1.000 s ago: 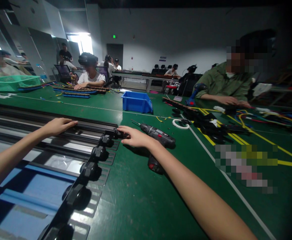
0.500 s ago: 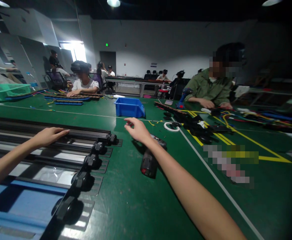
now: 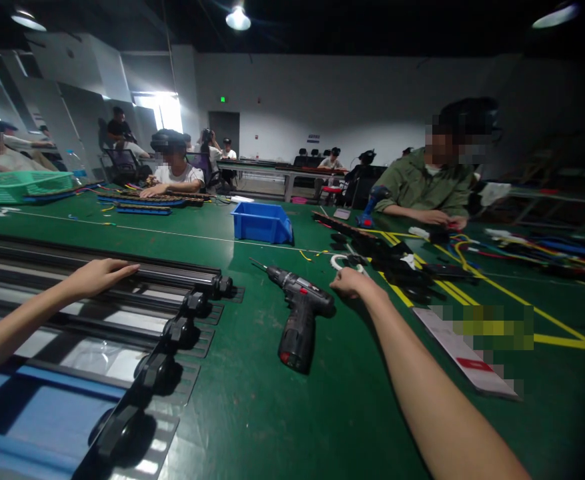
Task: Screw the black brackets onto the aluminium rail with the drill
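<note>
My left hand [image 3: 98, 276] lies flat, fingers stretched, on a long black rail [image 3: 172, 273] that ends in a row of black knobs [image 3: 195, 304]. My right hand [image 3: 351, 283] is stretched forward over the green table [image 3: 252, 400], fingers curled down beside a white ring [image 3: 345, 260] and small black parts [image 3: 397, 267]. What, if anything, its fingers hold is hidden. A black and red cordless drill [image 3: 297, 313] lies on the table just left of that hand, apart from it.
A blue bin [image 3: 262, 223] stands behind the drill. A person in a green jacket [image 3: 422, 183] works at the right among coloured wires [image 3: 522, 243]. A green basket [image 3: 19, 185] sits far left. Other people sit at tables behind.
My right hand left the rail's end knob, passed over the drill and now reaches to the right near the white ring. My left hand stayed on the rail.
</note>
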A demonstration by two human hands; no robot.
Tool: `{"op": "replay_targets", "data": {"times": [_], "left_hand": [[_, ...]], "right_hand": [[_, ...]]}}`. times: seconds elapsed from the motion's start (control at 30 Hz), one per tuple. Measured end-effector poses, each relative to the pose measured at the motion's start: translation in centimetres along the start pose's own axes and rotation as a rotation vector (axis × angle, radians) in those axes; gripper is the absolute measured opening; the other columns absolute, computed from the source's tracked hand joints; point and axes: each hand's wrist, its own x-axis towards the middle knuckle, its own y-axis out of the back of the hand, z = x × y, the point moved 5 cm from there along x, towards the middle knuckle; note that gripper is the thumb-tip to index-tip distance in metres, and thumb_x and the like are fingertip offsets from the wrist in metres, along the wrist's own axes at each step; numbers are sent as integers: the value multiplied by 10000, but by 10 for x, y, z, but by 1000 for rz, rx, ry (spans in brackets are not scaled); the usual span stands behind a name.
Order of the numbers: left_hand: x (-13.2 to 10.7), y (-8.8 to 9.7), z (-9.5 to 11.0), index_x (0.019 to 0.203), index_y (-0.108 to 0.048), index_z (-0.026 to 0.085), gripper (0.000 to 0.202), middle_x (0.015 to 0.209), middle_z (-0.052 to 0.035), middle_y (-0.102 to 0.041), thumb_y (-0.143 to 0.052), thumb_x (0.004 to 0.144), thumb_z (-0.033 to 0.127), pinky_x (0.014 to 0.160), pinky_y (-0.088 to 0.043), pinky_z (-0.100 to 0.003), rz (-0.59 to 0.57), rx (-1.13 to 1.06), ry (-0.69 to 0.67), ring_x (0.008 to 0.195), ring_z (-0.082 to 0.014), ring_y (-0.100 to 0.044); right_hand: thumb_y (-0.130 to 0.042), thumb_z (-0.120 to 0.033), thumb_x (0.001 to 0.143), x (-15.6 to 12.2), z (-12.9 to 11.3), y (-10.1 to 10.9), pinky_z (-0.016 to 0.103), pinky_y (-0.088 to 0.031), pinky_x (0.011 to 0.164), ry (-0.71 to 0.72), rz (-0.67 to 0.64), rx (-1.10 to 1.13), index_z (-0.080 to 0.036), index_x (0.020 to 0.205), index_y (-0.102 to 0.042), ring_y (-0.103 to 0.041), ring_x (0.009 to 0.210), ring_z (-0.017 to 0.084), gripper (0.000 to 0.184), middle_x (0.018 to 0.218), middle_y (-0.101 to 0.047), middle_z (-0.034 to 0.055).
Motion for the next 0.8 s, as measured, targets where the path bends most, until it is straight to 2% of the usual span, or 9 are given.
{"op": "replay_targets", "data": {"times": [0.17,0.27,0.33,0.4,0.43,0.53,0.63,0.7,0.8], "left_hand": [[-3,2,2,1224,-641,141,804,1241,-77,-663,-388,813,784,948,-381,-253,14,-5,8,1110,-262,-576],[-11,14,25,1105,-660,128,705,1102,-78,-706,-423,834,734,907,-408,-255,109,18,-107,999,-237,-600],[-21,26,58,1020,-659,135,607,1041,-81,-704,-484,829,684,923,-408,-273,209,33,-245,995,-236,-592],[-35,37,103,1041,-639,162,520,1076,-78,-684,-492,856,625,954,-407,-299,289,-11,-333,1038,-240,-582],[-43,39,129,1076,-623,178,491,1109,-78,-673,-500,862,602,949,-421,-309,277,-62,-367,1051,-243,-583],[-66,33,215,1269,-519,230,528,1064,-78,-676,-549,853,555,882,-468,-352,115,-231,-499,978,-253,-619],[-90,15,284,1329,-409,263,503,1009,-72,-679,-565,888,447,813,-487,-346,-70,-439,-691,907,-228,-639],[-98,3,305,1227,-455,257,367,1007,-77,-674,-558,905,399,787,-492,-341,-57,-598,-743,903,-222,-644],[-102,-17,307,1110,-498,244,247,1003,-76,-666,-559,911,375,789,-493,-342,-31,-741,-731,923,-224,-647]], "right_hand": [[-687,-254,771,5,-4,-3,272,-444,519,112,-32,82,-125,568,-611,-544,454,148,253,507,-597,65],[-616,-358,847,-18,-33,12,234,-431,548,270,37,198,-122,659,-643,-554,528,122,303,628,-652,73],[-566,-449,879,-51,-68,23,220,-425,554,471,97,415,-123,767,-656,-564,572,118,356,684,-663,65],[-579,-527,859,-92,-110,25,226,-423,547,699,53,646,-135,818,-649,-567,579,125,400,669,-643,43],[-587,-548,850,-112,-131,22,226,-422,543,776,4,727,-145,808,-637,-566,575,122,408,666,-633,33],[-619,-561,829,-157,-182,0,223,-421,538,920,-204,857,-165,763,-602,-562,569,116,402,636,-589,1],[-637,-559,820,-176,-208,-26,216,-407,533,968,-322,872,-161,760,-603,-541,553,103,404,622,-588,-12],[-648,-571,806,-175,-208,-41,212,-396,526,930,-330,895,-157,742,-597,-528,539,97,422,602,-581,-19],[-653,-600,788,-172,-196,-62,213,-405,535,854,-361,971,-158,741,-588,-527,530,92,449,602,-583,-25]]}}
